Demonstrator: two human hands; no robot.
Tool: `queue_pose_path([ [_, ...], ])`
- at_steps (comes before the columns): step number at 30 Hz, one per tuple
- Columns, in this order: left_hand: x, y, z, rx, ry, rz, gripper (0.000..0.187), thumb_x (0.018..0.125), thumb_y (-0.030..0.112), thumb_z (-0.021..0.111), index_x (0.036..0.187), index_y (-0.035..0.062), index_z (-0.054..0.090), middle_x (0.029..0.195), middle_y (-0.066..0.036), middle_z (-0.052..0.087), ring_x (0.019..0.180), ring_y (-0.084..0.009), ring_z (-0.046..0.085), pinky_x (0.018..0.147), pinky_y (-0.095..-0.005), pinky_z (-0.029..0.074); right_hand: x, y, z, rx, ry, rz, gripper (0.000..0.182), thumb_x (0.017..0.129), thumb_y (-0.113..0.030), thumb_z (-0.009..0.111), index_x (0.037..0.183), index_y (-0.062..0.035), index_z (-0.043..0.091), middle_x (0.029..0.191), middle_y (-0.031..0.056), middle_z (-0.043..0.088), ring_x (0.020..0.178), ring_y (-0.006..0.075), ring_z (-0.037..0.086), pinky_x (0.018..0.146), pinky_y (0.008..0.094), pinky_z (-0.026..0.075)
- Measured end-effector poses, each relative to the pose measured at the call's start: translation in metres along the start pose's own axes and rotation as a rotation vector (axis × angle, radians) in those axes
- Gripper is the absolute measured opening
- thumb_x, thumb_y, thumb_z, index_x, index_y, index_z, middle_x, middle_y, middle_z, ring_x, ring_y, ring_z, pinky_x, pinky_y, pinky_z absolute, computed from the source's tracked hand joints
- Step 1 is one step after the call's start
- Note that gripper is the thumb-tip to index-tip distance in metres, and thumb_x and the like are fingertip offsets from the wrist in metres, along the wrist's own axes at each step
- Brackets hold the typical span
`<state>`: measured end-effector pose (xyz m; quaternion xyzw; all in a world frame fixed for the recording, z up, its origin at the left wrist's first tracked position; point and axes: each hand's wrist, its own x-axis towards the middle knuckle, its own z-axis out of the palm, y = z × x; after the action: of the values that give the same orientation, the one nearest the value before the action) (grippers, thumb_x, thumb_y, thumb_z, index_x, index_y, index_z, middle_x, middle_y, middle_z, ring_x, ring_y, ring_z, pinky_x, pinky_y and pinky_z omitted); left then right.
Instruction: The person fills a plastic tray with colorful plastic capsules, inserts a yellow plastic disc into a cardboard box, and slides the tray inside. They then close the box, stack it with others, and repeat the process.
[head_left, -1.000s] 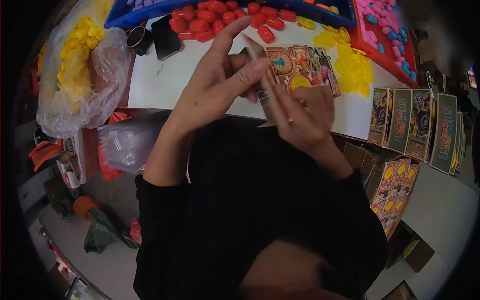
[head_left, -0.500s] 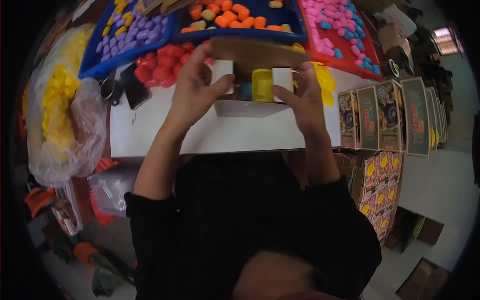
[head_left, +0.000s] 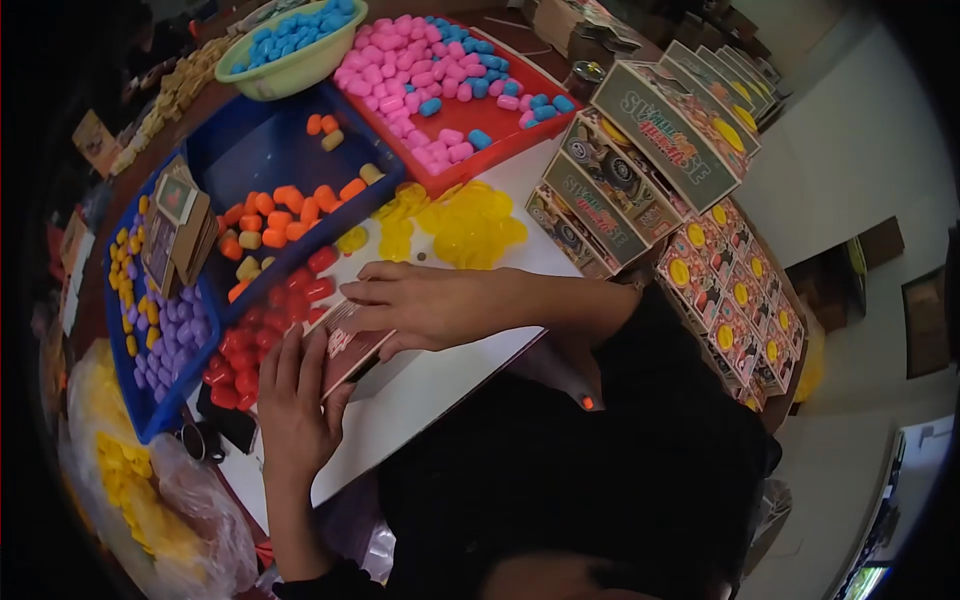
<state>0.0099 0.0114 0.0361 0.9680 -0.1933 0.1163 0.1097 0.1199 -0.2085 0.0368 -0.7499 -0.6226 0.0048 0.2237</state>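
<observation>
A small printed cardboard box (head_left: 352,350) lies on the white tabletop (head_left: 420,400), its lid side closed, so what is inside is hidden. My left hand (head_left: 298,405) grips its left end, with fingers along the far side and thumb on the near side. Across the box's right part lies my right hand (head_left: 425,305), fingers over the top and thumb at the near edge. Red plastic pieces (head_left: 250,345) are heaped just beyond my left hand. Flat yellow pieces (head_left: 470,225) sit past my right hand.
Blue trays (head_left: 258,150) hold orange, purple and yellow pieces; a red tray (head_left: 440,180) holds pink and blue ones. A green bowl (head_left: 290,80) stands behind. Finished-looking printed boxes (head_left: 680,130) stand at right above a carton of packs (head_left: 735,290). A black cup (head_left: 200,440) is at left.
The box was open and held up, with a yellow piece showing inside; now it is closed and lower on the table. The view has turned, and my right hand has moved across its top.
</observation>
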Motion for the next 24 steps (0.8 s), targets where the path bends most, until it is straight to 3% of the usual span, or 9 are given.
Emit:
queue_pose_path([
  [6,0.006,0.009,0.002,0.039,-0.087,-0.008,0.073,0.082,0.056,0.046,0.132,0.004,0.037,0.139,-0.021,0.03,0.117,-0.0423,0.036,0.099,-0.0502,0.028,-0.004,-0.013,0.015,-0.067,-0.045,0.175,0.071,0.081,-0.039,0.061,0.137,-0.01,0.029,0.145,0.0178,0.017,0.132,0.038,0.018,0.097,0.0597,0.03],
  [8,0.001,0.007,0.011,-0.1,0.114,0.044,0.073,0.081,0.055,0.05,0.132,0.005,0.036,0.141,-0.019,0.026,0.118,-0.042,0.035,0.099,-0.0515,0.028,-0.009,-0.007,0.02,-0.033,0.001,0.148,0.072,0.079,-0.044,0.062,0.136,-0.013,0.03,0.144,0.02,0.017,0.133,0.0401,0.013,0.096,0.0639,0.028],
  [9,-0.004,0.008,0.022,-0.17,0.33,0.039,0.055,0.078,0.038,0.064,0.12,0.006,0.05,0.129,-0.016,0.043,0.11,-0.0368,0.043,0.096,-0.0491,0.032,-0.009,-0.006,0.022,-0.034,0.028,0.121,0.071,0.079,-0.042,0.062,0.136,-0.0137,0.03,0.144,0.0195,0.017,0.134,0.0394,0.014,0.097,0.0644,0.027],
  [12,-0.034,-0.003,0.053,-0.04,0.469,0.108,0.031,0.071,0.014,0.073,0.099,0.0073,0.062,0.105,-0.01,0.058,0.096,-0.0288,0.051,0.091,-0.0445,0.037,-0.016,0.001,0.038,-0.136,0.088,0.056,0.069,0.079,-0.039,0.063,0.136,-0.0149,0.03,0.143,0.0186,0.019,0.134,0.0378,0.014,0.097,0.0656,0.026],
  [16,-0.035,0.006,0.07,-0.064,0.643,0.065,0.022,0.069,0.001,0.069,0.089,0.0059,0.064,0.09,-0.008,0.059,0.089,-0.0269,0.053,0.088,-0.0413,0.039,-0.013,-0.002,0.035,-0.284,0.072,0.039,0.073,0.076,-0.034,0.068,0.135,-0.0147,0.031,0.142,0.0177,0.024,0.132,0.0363,0.02,0.095,0.0671,0.026],
  [20,-0.032,0.012,0.073,-0.053,0.689,0.047,0.02,0.07,-0.001,0.068,0.088,0.0055,0.064,0.092,-0.008,0.059,0.091,-0.027,0.054,0.086,-0.0394,0.041,0.01,-0.014,0.012,-0.262,-0.118,0.173,0.083,0.071,-0.031,0.072,0.138,-0.0119,0.027,0.145,0.0137,0.022,0.133,0.0346,0.021,0.096,0.0639,0.028],
  [22,-0.033,0.015,0.071,-0.092,0.695,-0.034,0.019,0.069,-0.001,0.071,0.084,0.0065,0.064,0.091,-0.007,0.061,0.092,-0.0277,0.054,0.089,-0.0418,0.043,0.01,-0.002,-0.002,0.076,-0.132,0.162,0.105,0.06,-0.033,0.08,0.141,-0.0086,0.018,0.144,0.0166,0.023,0.133,0.0346,0.022,0.101,0.0559,0.027],
  [23,-0.037,0.013,0.069,-0.077,0.704,-0.031,0.019,0.069,-0.001,0.071,0.084,0.0065,0.064,0.091,-0.007,0.061,0.092,-0.0277,0.054,0.089,-0.0418,0.043,0.001,0.016,0.0,0.241,0.024,0.069,0.12,0.053,-0.036,0.084,0.142,-0.0068,0.01,0.145,0.0182,0.021,0.132,0.0337,0.024,0.105,0.0443,0.027],
  [24,-0.04,0.011,0.068,-0.153,0.722,-0.078,0.019,0.071,-0.002,0.069,0.087,0.0048,0.062,0.094,-0.009,0.061,0.096,-0.0284,0.054,0.09,-0.0408,0.043,-0.012,0.027,0.016,0.231,0.027,0.053,0.12,0.053,-0.036,0.084,0.142,-0.0068,0.01,0.145,0.0182,0.021,0.132,0.0337,0.024,0.105,0.0443,0.027],
])
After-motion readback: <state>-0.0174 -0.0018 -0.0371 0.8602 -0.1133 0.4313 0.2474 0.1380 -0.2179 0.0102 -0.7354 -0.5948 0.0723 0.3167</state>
